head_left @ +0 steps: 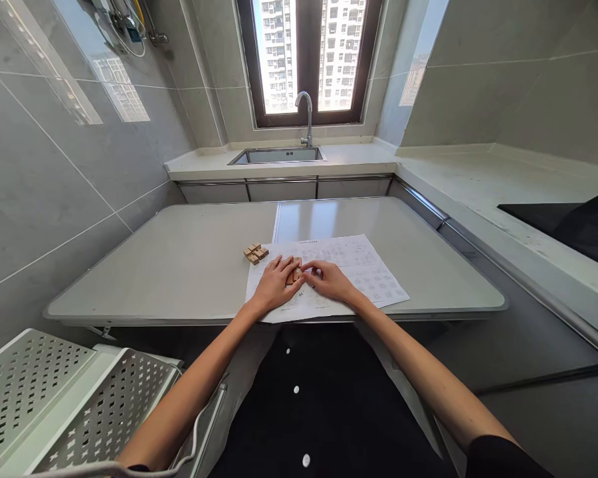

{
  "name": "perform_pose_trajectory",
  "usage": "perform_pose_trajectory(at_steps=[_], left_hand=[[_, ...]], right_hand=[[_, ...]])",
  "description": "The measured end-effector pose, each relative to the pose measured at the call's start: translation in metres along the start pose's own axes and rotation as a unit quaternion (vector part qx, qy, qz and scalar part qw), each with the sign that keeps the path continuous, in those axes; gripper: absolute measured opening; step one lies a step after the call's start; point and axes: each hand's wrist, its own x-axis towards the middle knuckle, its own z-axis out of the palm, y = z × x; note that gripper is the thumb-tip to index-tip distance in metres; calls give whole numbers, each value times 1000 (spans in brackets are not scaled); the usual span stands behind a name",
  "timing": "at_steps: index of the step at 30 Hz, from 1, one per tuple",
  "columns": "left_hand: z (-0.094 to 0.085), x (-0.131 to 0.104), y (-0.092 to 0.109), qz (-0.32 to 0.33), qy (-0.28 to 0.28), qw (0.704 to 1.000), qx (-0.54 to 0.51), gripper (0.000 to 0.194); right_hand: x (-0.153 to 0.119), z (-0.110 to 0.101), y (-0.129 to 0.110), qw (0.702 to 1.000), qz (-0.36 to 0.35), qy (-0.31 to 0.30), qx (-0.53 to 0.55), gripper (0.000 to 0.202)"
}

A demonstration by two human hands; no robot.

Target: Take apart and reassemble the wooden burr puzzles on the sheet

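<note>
Steady light-brown blocky wooden pieces [298, 261] on white rectangular printed paper [366, 265], near side of glossy white surface [194, 265], with left hand [275, 283] curved over; adjust lightly with right hand [329, 281] bunched alongside; can't tell either pinch.

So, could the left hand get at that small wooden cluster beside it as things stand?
Probably yes: the left hand is close by, and nothing seems to block its way to the wooden cluster. It is on another wooden piece, though, so it might have to leave that first.
</note>
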Motion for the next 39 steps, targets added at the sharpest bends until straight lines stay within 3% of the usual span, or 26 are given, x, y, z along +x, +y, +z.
perform_pose_trajectory(at_steps=[14,25,34,39], left_hand=[[5,-2,-4,-25,8,1000,16,55],[5,25,-29,-2,-20,998,55,53],[-7,44,-44,30,-26,995,97,55],[-29,41,-45,82,-28,991,105,55]], right_hand=[[-1,5,3,1000,3,-8,-3,26],[1,9,-1,1000,-2,-1,3,23],[3,11,-5,1000,-5,3,9,20],[6,12,-6,1000,-11,9,11,18]])
